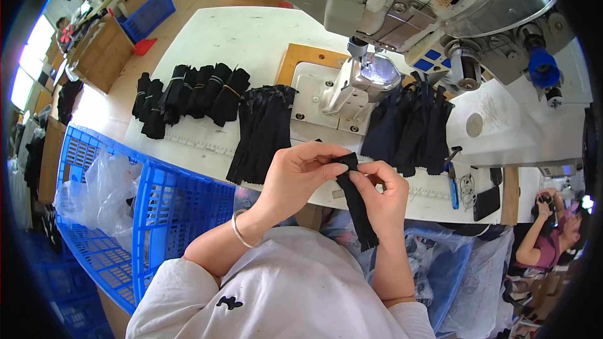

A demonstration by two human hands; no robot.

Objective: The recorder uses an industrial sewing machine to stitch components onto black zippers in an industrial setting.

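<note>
Sewing machine (440, 6) top cut off; black strip (358, 204) upper end hidden by fingers.

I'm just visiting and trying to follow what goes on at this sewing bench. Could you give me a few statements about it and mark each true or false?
1. Both hands, the left hand and the right hand, hold one black strip. True.
2. The strip lies under the needle of the sewing machine. False: it is held in front of the table, away from the needle.
3. A blue crate stands at the person's left. True.
4. The bundles of black pieces lie inside the crate. False: they lie on the table.
</note>
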